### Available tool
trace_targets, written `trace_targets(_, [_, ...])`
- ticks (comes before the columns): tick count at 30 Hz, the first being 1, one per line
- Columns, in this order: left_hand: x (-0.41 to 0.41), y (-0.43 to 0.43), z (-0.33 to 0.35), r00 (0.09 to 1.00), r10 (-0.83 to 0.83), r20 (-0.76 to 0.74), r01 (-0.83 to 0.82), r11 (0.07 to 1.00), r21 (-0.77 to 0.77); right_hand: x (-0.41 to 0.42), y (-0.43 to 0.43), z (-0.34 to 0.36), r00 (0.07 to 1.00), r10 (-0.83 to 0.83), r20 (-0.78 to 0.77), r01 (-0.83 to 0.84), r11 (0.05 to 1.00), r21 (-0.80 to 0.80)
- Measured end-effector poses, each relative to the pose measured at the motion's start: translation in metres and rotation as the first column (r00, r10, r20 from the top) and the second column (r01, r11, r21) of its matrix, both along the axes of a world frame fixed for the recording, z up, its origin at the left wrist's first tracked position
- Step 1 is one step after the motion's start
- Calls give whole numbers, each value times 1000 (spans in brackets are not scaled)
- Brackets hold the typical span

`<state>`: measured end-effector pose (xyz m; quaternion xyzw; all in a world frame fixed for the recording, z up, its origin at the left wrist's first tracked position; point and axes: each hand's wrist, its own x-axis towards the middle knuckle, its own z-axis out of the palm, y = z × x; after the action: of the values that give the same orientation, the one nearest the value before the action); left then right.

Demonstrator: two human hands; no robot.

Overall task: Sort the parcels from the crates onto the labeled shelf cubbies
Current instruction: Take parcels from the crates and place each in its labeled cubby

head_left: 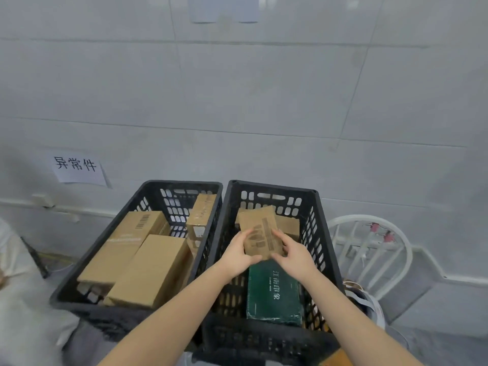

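Observation:
Two black plastic crates stand side by side below me. Over the right crate (320, 233) my left hand (239, 256) and my right hand (295, 256) both grip a small brown cardboard parcel (260, 231) with a printed barcode, one hand on each side. Under it lie another brown box (289, 225) and a dark green box (273, 291) with white lettering. The left crate (124, 220) holds several brown cardboard parcels (150, 270), one standing upright at its far right. No shelf cubbies are in view.
A white tiled wall fills the background, with a paper sign (78, 167) in black characters at the left. A white wire rack or chair back (369, 249) stands to the right of the crates. Pale fabric (15, 273) lies at the left.

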<state>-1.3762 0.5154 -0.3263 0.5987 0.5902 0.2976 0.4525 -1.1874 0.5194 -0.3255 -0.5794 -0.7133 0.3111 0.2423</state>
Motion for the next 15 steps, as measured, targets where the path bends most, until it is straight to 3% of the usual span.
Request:
trace_targets(8, [-17,-21,81,997,-52,-62,68,954,290,-31,-48,73,964,-153,-219,224,908,353])
trace_targets(15, [-16,-40,132,997,-52,49,26,901,433,-30,-62,129,858,-120,-499,314,892,324])
